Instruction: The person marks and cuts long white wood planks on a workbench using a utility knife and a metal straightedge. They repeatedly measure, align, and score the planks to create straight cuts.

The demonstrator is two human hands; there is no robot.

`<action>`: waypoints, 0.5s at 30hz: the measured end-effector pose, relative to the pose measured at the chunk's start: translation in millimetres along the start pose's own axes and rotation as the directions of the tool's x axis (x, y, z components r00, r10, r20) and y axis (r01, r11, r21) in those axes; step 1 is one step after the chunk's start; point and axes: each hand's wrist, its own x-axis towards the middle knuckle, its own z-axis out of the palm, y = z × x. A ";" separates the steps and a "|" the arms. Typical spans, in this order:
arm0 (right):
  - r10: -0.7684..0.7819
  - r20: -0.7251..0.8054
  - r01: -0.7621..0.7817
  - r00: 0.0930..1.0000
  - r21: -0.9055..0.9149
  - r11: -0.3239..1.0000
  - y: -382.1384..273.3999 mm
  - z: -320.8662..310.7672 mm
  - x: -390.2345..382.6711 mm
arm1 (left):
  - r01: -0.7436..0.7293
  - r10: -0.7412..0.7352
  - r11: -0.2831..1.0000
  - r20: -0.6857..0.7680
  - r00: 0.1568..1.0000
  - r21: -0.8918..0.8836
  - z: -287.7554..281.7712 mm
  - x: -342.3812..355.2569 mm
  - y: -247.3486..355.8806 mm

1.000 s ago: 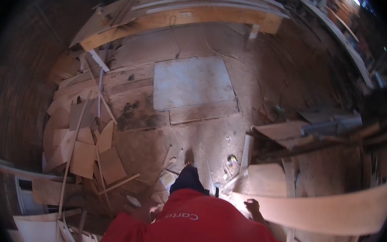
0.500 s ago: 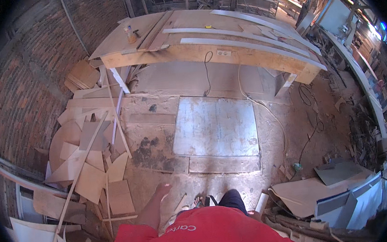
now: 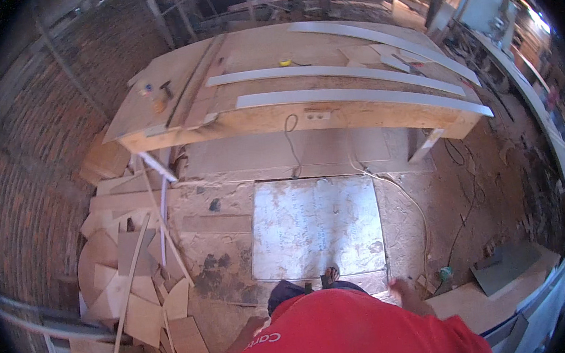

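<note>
At my right side, over the floor beside a pale sheet [image 3: 316, 223], hangs my right hand [image 3: 400, 291]. Its fingers are too small and blurred to read, and nothing held can be made out. My left hand [image 3: 257, 324] is low on my left, mostly hidden beside my red shirt. Ahead stands a large wooden workbench [image 3: 253, 53], out of reach of both hands. Along its top lie a front white strip [image 3: 356, 98], a middle white strip [image 3: 334, 75] and a back white strip [image 3: 378, 39].
A yellow tape measure [image 3: 285, 62], a hammer [image 3: 167, 89] and a small bottle [image 3: 158, 106] sit on the bench. Board offcuts [image 3: 144, 313] and long sticks are piled at left by a brick wall [image 3: 36, 163]. A cable [image 3: 421, 215] crosses the floor. Sheets [image 3: 503, 278] lie at right.
I have moved forward; the bench and pale sheet appear nearer and lower. My left hand has swung back toward my body, and my right hand has come into view.
</note>
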 end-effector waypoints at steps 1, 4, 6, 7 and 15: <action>-0.035 -0.055 0.038 0.998 0.055 0.998 -23.3 -21.3 27.3 | 0.013 -0.013 1.000 0.006 1.000 0.010 -4.8 0.0 11.0; -0.291 -0.311 0.186 0.905 -0.326 0.927 -137.8 -109.1 119.7 | -0.002 0.003 1.000 -0.027 1.000 0.023 -26.5 23.4 59.5; -0.279 -0.419 0.299 0.864 -0.017 0.954 -223.4 -146.5 152.5 | -0.039 0.043 0.998 -0.073 0.996 0.051 -47.2 53.5 95.0; -0.170 -0.429 0.292 0.887 0.235 0.927 -263.6 -158.4 163.5 | -0.070 0.077 0.995 -0.097 0.992 0.075 -58.8 70.6 112.6; -0.047 -0.227 0.035 0.973 -0.058 0.998 -327.6 -72.9 136.8 | -0.400 0.576 0.770 -0.270 0.772 0.497 -219.0 214.8 317.9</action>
